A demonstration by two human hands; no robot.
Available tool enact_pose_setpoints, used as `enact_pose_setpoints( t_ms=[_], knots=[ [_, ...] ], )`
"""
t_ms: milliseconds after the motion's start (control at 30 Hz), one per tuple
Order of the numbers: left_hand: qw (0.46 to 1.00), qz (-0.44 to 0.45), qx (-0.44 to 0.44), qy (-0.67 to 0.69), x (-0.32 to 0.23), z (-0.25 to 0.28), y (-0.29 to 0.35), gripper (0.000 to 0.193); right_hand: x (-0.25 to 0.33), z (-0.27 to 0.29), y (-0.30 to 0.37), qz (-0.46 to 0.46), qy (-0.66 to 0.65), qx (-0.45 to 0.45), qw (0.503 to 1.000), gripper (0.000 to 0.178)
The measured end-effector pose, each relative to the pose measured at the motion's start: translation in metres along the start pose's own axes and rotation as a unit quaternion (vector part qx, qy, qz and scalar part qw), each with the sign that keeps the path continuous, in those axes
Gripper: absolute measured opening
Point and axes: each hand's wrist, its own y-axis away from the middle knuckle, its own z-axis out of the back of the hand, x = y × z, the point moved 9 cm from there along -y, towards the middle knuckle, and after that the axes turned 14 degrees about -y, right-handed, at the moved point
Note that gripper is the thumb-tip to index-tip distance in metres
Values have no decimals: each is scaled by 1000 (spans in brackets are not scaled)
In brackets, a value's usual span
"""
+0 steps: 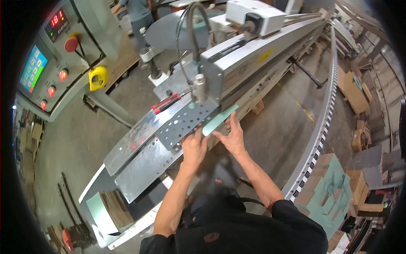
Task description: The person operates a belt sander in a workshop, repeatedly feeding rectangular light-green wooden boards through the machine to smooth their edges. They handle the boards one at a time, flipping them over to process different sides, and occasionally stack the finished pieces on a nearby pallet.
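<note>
A narrow light green strip (220,120) lies at the near edge of the machine bed, beside a dark perforated plate (182,126). My right hand (232,137) grips the strip, with fingers along its right edge and thumb by its near end. Close by, my left hand (195,146) rests with fingers stretched out at the plate's edge, its fingertips next to the strip's left side. The undersides of both hands are hidden. Above the plate stands a metal cylinder fitting (200,86), and a red-handled tool (167,103) rests left of it.
A control panel (72,82) with lit buttons and a yellow tape measure (98,78) is at left. Stacked boards (108,211) sit lower left. A curved black-and-white striped rail (318,146) runs along the right, beside green-topped stacks (323,190). Another person (139,17) stands far off.
</note>
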Motion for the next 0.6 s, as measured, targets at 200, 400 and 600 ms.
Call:
enact_pose_setpoints(
  t_ms=[200, 400, 600],
  knots=[
    [993, -49, -7, 111, -15, 86, 31, 40, 6, 19, 7, 25, 39, -43, 998, 92],
    [975, 164, -15, -147, 143, 273, 144, 65, 24, -17, 88, -113, 9, 108, 988, 74],
    [839, 353, 27, -413, 303, 353, 280, 85, 24, -73, 147, -110, -54, 173, 977, 65]
  ],
)
